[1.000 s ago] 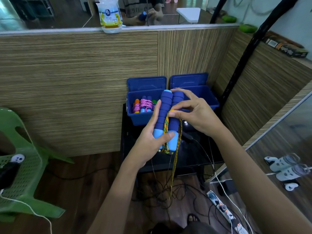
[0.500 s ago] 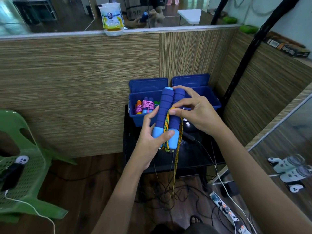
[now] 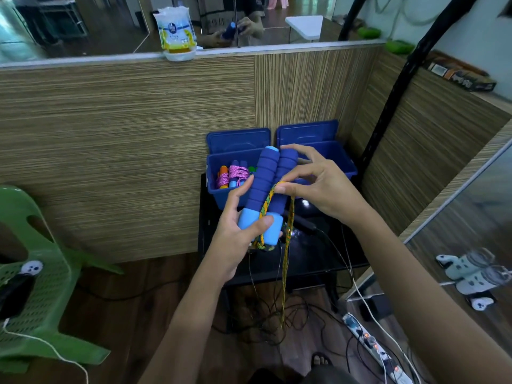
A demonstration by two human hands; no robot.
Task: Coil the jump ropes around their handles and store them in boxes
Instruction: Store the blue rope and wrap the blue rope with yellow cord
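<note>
The left hand (image 3: 235,231) grips the two blue foam handles (image 3: 266,189) side by side near their light-blue ends, thumb across the front. The right hand (image 3: 313,184) pinches the yellow-green rope (image 3: 288,245) just where it crosses the handles. Compared with a second ago, the pinch sits higher on the handles and the rope lies diagonally across them, so a first turn seems to be starting. Most of the rope hangs down in a long loop toward the floor among dark cables, so the coiling looks barely begun. Behind the handles, two open blue boxes stand on the black tabletop (image 3: 313,256): the left box (image 3: 219,195) already holds wound ropes, including a pink one (image 3: 235,173), and the right box (image 3: 346,167) shows nothing inside from here.
</note>
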